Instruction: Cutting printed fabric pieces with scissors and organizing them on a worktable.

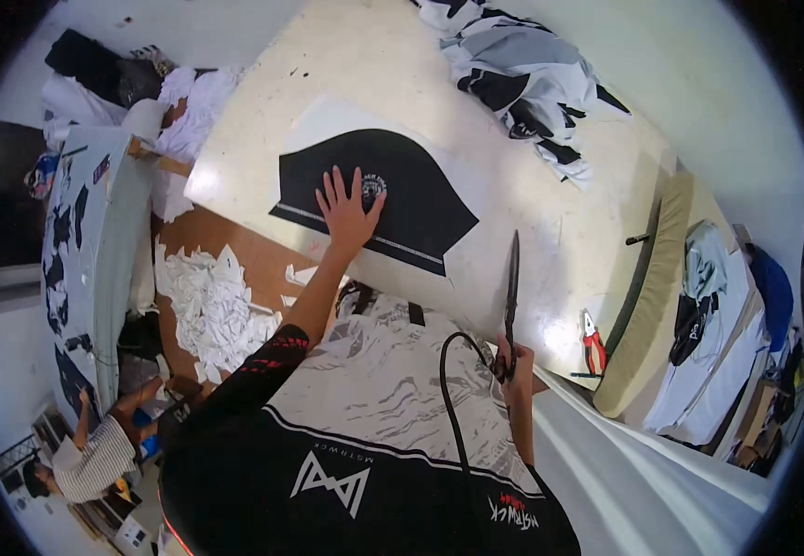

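Note:
A black fabric panel (420, 208) with a curved top edge, a pale stripe along its lower edge and a small round print lies on the cream table (550, 208). White material (323, 120) shows beyond its far edge. My left hand (350, 218) rests on the panel with fingers spread, beside the print. Closed around the handles of long dark scissors (512, 287), my right hand (515, 361) is at the table's near edge. The blades point away from me, apart from the panel and to its right.
Black, white and grey fabric (522, 74) is heaped at the far right. Red-handled pliers (593, 343) lie near a beige padded edge (657, 287). White scraps (212, 301) cover the floor at left. A person in a striped shirt (96, 463) works by another table (105, 250).

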The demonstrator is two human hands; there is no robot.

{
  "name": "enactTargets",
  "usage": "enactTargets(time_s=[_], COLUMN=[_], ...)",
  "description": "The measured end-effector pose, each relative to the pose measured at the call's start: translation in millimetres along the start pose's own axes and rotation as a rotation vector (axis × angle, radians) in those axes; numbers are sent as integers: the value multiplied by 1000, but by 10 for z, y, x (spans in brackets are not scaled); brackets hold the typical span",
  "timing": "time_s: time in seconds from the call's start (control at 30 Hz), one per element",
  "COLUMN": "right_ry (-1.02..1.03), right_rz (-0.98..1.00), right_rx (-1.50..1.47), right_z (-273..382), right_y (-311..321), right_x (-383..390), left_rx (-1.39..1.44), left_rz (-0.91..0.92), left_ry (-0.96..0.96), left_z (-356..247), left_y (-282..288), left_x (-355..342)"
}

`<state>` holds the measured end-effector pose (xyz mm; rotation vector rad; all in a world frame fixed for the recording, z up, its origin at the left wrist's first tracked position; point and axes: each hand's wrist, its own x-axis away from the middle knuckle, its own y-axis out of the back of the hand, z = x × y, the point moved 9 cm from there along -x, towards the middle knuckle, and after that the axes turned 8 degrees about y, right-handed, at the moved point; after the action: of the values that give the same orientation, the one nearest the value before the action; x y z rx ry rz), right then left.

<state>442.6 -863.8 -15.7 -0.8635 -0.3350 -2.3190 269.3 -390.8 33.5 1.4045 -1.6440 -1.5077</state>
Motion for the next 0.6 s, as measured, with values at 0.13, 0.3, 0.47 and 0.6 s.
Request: enactTargets(time_s=[0.13,0.3,0.47,0.6], right_ry=[-58,-171,-167,-290], right_rz=[116,290,480,436], right_rx=[130,359,316,247], right_z=[60,225,77,222], right_y=[60,-31,132,106], right_x=[118,177,95,-83], left_rx=[32,16,90,124], left_rz=[34,103,39,55], left_ry=[-88,-212,-220,-120], left_z=[137,361,72,-71], left_y=[47,11,168,277], left_x=[-22,-198,-113,337])
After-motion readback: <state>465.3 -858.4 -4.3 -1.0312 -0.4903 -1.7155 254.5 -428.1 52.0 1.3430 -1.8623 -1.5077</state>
